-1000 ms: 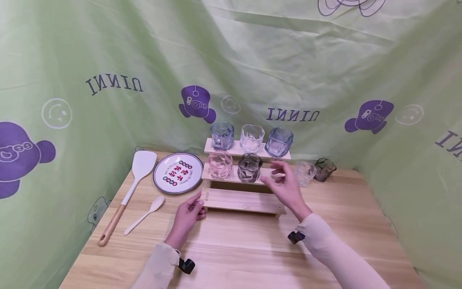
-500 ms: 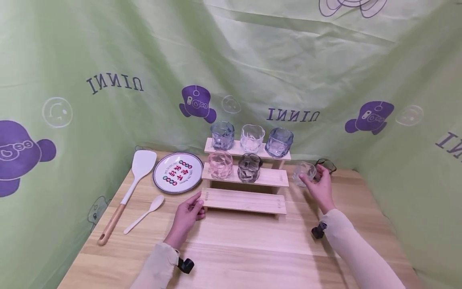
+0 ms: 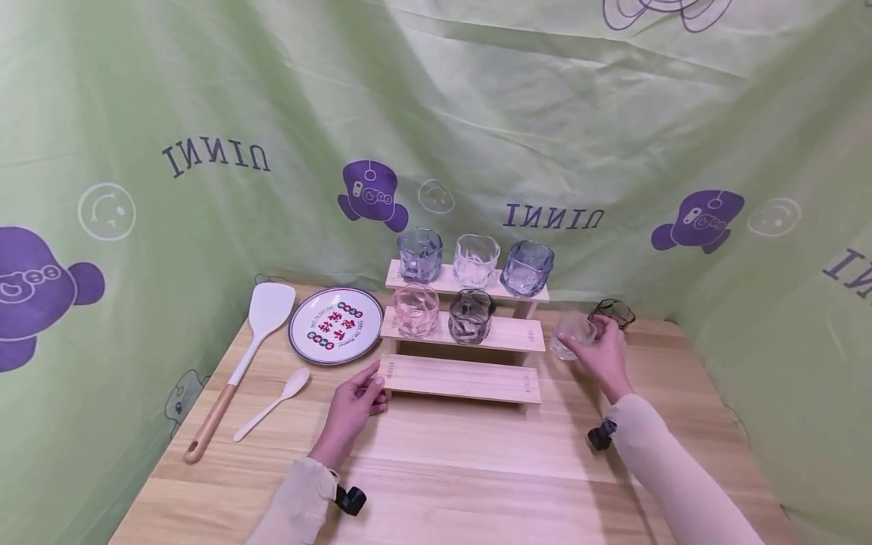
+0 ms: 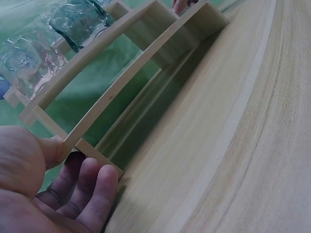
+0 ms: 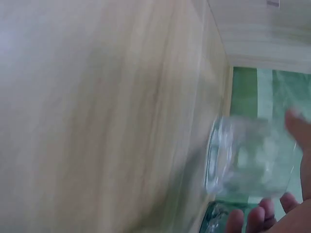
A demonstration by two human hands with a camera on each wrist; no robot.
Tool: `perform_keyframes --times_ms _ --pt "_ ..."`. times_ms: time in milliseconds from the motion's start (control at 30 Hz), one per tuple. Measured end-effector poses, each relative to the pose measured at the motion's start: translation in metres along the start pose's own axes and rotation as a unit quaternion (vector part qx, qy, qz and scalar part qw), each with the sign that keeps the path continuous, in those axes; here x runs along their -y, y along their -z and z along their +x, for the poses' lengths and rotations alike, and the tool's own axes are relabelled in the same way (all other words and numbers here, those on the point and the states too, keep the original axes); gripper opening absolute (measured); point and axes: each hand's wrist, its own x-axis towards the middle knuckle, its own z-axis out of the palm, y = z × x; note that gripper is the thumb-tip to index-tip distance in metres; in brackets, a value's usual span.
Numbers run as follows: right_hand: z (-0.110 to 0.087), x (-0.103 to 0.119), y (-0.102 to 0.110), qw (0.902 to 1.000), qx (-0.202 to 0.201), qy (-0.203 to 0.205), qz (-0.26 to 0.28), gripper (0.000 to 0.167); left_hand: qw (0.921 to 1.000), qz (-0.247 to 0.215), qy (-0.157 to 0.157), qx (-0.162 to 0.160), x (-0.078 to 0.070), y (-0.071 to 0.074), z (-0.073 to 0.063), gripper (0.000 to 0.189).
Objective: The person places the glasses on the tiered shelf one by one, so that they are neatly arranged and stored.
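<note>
A three-tier wooden stand (image 3: 459,378) holds three glasses on its top step: two bluish ones (image 3: 419,256) (image 3: 527,269) around a clear one (image 3: 475,261). On the middle step are a pink glass (image 3: 415,310) and a dark grey glass (image 3: 471,318). My left hand (image 3: 352,409) pinches the left end of the lowest step, thumb over it, as the left wrist view shows. Right of the stand, my right hand (image 3: 603,354) grips a clear glass (image 5: 243,158) between thumb and fingers. Behind that hand stands another dark glass (image 3: 616,312), partly hidden.
Left of the stand lie a plate with red characters (image 3: 336,327), a small pale spoon (image 3: 274,405) and a white spatula with a wooden handle (image 3: 238,371). Green printed cloth (image 3: 286,212) surrounds the wooden table (image 3: 450,484).
My right hand has left the dark grey glass on the middle step, moved right and taken hold of the clear glass, which has shifted slightly toward me. My left hand stays put.
</note>
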Motion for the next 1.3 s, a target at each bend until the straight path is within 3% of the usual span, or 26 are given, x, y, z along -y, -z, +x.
perform_keyframes --times_ms 100,267,600,833,1300 --pt "-0.003 -0.003 0.002 0.9996 0.023 0.016 0.0 0.114 1.0 0.002 0.001 -0.001 -0.001 0.001 0.0 0.046" --pt "-0.001 -0.007 0.004 0.992 0.101 0.062 0.042 0.117 1.0 0.001 0.006 -0.002 0.0 0.001 0.002 0.046" --pt "-0.008 -0.016 0.01 0.9894 0.132 0.041 0.042 0.115 0.9999 -0.001 0.014 0.001 0.001 -0.001 0.001 0.046" --pt "-0.014 -0.028 0.021 0.9742 0.199 0.029 0.101 0.105 0.9999 -0.004 0.01 -0.002 0.001 0.0 0.002 0.046" --pt "-0.017 -0.035 0.026 0.9622 0.251 0.047 0.094 0.099 0.9999 -0.004 0.009 0.001 0.001 0.001 0.002 0.046"
